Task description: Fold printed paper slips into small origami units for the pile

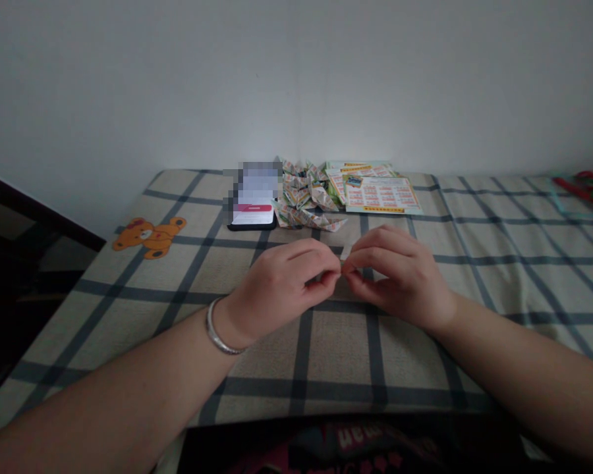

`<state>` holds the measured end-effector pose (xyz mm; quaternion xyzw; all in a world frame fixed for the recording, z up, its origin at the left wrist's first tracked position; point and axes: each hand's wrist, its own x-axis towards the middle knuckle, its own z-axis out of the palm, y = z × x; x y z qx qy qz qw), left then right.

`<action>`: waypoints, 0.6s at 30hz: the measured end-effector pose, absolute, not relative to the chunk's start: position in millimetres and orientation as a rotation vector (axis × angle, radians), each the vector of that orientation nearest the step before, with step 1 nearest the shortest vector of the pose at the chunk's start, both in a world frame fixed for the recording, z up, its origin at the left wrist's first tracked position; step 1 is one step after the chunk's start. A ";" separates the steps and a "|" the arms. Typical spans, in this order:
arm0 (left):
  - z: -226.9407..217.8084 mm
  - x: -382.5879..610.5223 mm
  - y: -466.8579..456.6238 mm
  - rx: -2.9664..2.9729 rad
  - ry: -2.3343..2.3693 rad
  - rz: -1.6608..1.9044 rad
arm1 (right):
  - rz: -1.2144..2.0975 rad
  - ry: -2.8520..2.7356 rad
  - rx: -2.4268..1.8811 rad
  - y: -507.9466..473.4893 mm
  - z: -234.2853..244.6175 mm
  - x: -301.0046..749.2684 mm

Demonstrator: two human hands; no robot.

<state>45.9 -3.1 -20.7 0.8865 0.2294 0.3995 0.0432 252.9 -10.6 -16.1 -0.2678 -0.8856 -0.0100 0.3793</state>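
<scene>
Gently, with left hand [291, 273] and right hand [400, 273] pinched nearly closed on, seemingly, a paper slip [346, 251], press evenly without tearing.

- The left bracelet [212, 330] is of shiny metal.
- The tablecloth [257, 375] is matt cloth.
- The far folded pieces [309, 218] are creased paper.
- The far wall [296, 79] looks matt.
</scene>
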 end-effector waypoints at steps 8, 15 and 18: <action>-22.2 45.3 -2.9 2.731 0.743 1.093 | -0.004 -2.293 -0.682 -9.9 -12.9 247.8; -21.0 44.6 -3.6 2.724 0.765 1.089 | 0.018 -2.285 -0.692 -8.8 -13.5 247.0; -20.5 44.5 -3.4 2.723 0.775 1.083 | 0.035 -2.293 -0.694 -8.8 -13.8 248.0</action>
